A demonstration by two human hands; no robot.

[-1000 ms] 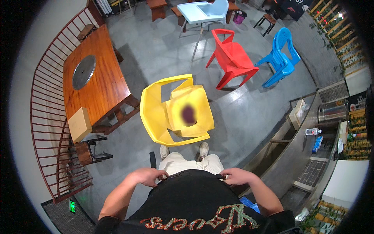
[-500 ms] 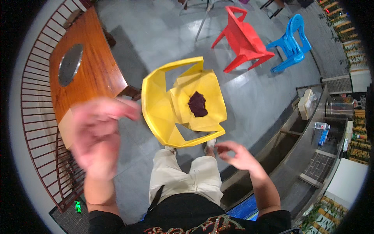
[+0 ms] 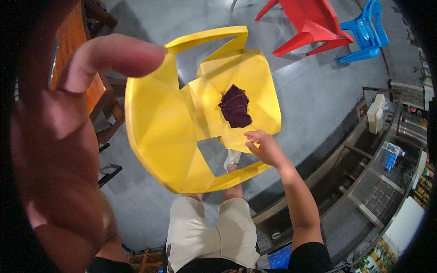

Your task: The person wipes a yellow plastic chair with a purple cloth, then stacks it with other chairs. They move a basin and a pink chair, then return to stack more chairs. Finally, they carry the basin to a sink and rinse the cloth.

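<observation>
A yellow plastic armchair [image 3: 157,123] stands in front of my legs, its back toward the left. On its seat lies a crumpled dark purple cloth [image 3: 236,107]. My right hand [image 3: 265,148] hangs over the seat's near edge, just short of the cloth; it is empty, with the fingers loosely bent and apart. Very large at the left, close up, is my left hand [image 3: 59,154]. Its thumb stretches out to the right across the view of the chair back, and its other fingers run into the dark upper left rim. Nothing shows in its grasp.
A red chair [image 3: 309,22] and a blue chair [image 3: 364,34] stand at the far right. A wooden table [image 3: 93,93] is partly behind my left hand. Along the right runs a dark counter [image 3: 327,182] with a bottle [image 3: 395,149] on it.
My left hand has come much closer and fills the left side. My right hand has reached forward over the seat, toward the cloth. The chair appears nearer and larger.
</observation>
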